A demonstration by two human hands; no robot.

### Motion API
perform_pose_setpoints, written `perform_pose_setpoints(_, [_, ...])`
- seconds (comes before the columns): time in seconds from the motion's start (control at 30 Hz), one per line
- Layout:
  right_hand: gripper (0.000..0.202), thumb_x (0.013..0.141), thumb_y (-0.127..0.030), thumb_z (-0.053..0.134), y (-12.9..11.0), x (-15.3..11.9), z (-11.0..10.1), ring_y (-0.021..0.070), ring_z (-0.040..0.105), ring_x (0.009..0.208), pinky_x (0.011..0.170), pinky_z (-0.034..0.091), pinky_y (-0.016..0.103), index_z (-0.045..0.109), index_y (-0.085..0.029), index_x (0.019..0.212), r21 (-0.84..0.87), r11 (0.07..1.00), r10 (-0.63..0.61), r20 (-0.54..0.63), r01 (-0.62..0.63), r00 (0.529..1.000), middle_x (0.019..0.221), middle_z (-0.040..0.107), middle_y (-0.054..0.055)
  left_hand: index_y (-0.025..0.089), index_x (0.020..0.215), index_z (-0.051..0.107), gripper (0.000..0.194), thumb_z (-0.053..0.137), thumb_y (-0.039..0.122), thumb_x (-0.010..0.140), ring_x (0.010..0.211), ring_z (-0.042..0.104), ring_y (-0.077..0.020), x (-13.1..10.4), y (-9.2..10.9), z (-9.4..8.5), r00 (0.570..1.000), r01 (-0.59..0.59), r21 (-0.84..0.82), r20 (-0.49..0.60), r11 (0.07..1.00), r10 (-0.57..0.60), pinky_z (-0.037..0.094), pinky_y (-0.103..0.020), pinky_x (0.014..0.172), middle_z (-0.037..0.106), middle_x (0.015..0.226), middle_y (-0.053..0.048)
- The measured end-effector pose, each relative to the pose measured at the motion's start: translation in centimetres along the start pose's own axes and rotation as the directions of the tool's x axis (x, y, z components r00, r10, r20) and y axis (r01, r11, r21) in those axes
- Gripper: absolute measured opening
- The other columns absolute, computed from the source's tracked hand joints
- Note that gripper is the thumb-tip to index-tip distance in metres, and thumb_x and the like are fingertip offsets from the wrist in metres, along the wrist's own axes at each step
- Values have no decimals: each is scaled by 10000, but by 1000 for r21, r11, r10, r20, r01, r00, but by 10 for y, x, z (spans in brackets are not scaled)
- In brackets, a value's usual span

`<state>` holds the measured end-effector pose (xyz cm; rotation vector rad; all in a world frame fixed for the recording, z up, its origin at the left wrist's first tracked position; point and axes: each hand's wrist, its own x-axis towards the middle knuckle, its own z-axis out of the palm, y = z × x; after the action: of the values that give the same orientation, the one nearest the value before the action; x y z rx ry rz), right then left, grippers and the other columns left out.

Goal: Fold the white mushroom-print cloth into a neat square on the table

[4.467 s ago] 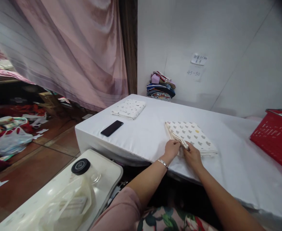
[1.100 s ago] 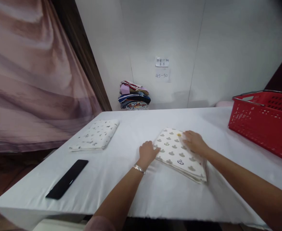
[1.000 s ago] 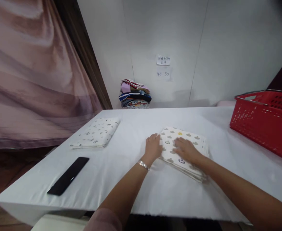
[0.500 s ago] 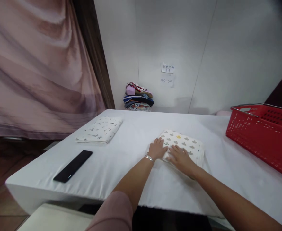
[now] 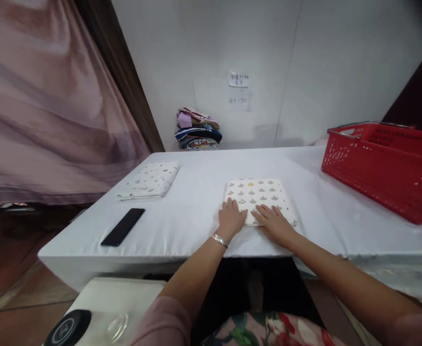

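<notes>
A folded white cloth [image 5: 256,192] with grey prints and one yellow print lies near the front edge of the white-covered table [image 5: 196,192]. My left hand [image 5: 231,218] rests open on its near left corner, a silver bracelet at the wrist. Flat on the near side of the same cloth is my right hand [image 5: 274,223], fingers spread. Another folded white cloth [image 5: 151,180] with small dark prints lies at the table's left, and a black phone [image 5: 123,227] is in front of it.
A red plastic basket [image 5: 380,168] stands at the table's right. Folded fabrics [image 5: 198,129] are stacked beyond the back edge, by the wall. A pink curtain [image 5: 52,105] hangs at left. A white surface [image 5: 106,307] with a black round object is at lower left.
The view has shifted, showing more below the table's front edge. The patterned cloth now lies squarer to the front edge and nearer to it, with both hands still on it.
</notes>
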<state>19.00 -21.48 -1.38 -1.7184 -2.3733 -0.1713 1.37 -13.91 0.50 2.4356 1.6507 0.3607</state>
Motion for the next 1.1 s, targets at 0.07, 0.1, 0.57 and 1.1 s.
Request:
perform_pose_setpoints(0.07, [545, 838, -169, 442, -13, -6, -1, 287, 304, 1351, 1074, 216, 547, 419, -210, 1380, -1, 1000, 19, -4, -19, 1000, 1457, 379, 123, 141, 1357, 409, 636, 372, 555, 876, 1296, 332, -356, -9, -1, -4, 1000, -14, -13, 18, 1000, 14, 352, -489, 1005, 317, 1480, -156])
perform_pose_setpoints(0.1, [555, 831, -185, 462, -22, -7, -2, 292, 296, 1353, 1078, 210, 543, 412, -190, 1384, 2, 1000, 26, -7, -26, 1000, 1460, 371, 132, 153, 1356, 411, 635, 373, 564, 874, 1302, 330, -347, -10, -2, -6, 999, -16, -21, 27, 1000, 17, 344, -485, 1016, 317, 1482, -145])
perform_pose_setpoints(0.57, [531, 871, -266, 481, -59, -8, -6, 273, 258, 1374, 1113, 158, 502, 403, -129, 1378, 95, 995, -2, -35, 5, 999, 1466, 360, 134, 188, 1332, 452, 515, 396, 477, 909, 1317, 350, -290, -9, -12, -9, 997, -66, -61, -31, 996, 64, 341, -441, 1046, 366, 1463, -108])
perform_pose_setpoints(1.1, [315, 799, -352, 496, 48, -80, -22, 227, 629, 940, 760, 522, 369, 672, -180, 995, 683, 598, 735, -258, -420, 627, 1057, 680, 101, 201, 1301, 496, 543, 433, 543, 885, 1368, 281, -299, -25, -12, -7, 940, -317, -27, -142, 948, 311, 261, -511, 1089, 387, 1452, -103])
